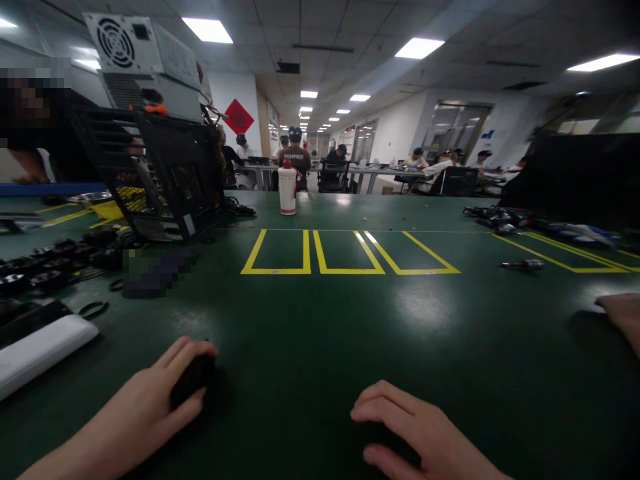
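My left hand (155, 393) is closed around a small rounded black object (193, 383), about the size of a computer mouse, just above or on the green table (280, 333). The fingers cover much of it, so its exact kind is unclear. Palm down, my right hand (415, 427) hovers over or rests on the table at the lower right. Its thumb and fingers are apart, with nothing between them. Left of my left hand lies a long white object (47, 353) with rounded ends.
An open black computer case (175, 173) carries a power supply (145, 50). Yellow tape rectangles (350, 271) mark the table before a white bottle (287, 190). Dark parts (55, 260) crowd the left; a screwdriver-like tool (523, 265) and another person's hand (623, 317) are at right.
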Demonstrator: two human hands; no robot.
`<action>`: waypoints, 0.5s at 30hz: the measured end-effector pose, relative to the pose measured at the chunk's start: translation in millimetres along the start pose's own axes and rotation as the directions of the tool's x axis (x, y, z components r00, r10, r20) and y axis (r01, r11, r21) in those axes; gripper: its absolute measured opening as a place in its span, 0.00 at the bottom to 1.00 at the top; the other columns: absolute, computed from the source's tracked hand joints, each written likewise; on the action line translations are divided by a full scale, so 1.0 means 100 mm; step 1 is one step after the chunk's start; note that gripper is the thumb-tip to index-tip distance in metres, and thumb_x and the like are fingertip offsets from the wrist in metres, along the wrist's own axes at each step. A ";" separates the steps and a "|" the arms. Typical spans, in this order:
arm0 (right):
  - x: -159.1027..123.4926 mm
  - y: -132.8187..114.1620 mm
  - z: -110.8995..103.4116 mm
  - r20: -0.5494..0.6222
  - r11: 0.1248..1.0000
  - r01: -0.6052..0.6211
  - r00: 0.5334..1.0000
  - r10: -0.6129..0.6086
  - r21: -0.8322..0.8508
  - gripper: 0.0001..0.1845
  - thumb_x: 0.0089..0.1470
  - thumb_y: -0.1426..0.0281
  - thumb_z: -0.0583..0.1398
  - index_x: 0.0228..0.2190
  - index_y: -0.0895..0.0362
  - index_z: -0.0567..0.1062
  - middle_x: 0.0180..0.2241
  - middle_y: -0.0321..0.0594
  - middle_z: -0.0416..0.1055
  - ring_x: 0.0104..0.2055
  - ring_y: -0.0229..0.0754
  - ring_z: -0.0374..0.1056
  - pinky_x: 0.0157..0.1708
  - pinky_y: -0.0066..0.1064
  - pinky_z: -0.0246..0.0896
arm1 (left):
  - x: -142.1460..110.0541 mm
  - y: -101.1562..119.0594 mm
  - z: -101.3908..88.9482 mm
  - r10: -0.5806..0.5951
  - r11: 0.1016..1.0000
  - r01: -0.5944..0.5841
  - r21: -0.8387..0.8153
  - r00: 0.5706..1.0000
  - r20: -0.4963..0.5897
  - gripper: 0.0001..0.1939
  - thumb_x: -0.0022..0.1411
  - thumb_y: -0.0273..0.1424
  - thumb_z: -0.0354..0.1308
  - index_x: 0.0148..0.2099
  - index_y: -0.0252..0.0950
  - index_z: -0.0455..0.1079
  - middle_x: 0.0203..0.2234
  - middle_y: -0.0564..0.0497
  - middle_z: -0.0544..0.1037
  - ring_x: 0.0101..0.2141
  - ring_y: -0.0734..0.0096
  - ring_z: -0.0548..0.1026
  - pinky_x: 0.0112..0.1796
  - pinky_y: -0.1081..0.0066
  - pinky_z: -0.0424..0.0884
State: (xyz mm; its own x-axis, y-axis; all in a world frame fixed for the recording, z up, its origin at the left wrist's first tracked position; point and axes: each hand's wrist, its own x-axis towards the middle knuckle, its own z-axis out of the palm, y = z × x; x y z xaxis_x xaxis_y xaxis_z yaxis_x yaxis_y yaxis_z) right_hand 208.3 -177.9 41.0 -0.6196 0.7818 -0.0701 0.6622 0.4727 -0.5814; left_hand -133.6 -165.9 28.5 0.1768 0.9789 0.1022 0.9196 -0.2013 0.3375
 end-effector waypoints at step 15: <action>1.31 0.67 -0.26 -0.244 0.797 -0.098 0.923 0.296 0.596 0.22 0.44 0.64 0.59 0.42 0.58 0.65 0.41 0.45 0.65 0.40 0.42 0.65 0.41 0.37 0.61 | 1.70 0.98 0.78 0.262 0.959 -0.265 -0.103 0.964 -0.045 0.31 0.50 0.38 0.52 0.55 0.42 0.46 0.48 0.46 0.61 0.43 0.58 0.67 0.40 0.61 0.65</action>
State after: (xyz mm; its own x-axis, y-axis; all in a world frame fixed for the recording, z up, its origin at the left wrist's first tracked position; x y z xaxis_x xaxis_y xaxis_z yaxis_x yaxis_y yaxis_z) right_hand 182.5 -33.0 14.1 -0.2729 0.9612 -0.0392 0.3371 0.0574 -0.9397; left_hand 14.0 -17.0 6.5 0.3957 0.8895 0.2286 0.7983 -0.4562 0.3932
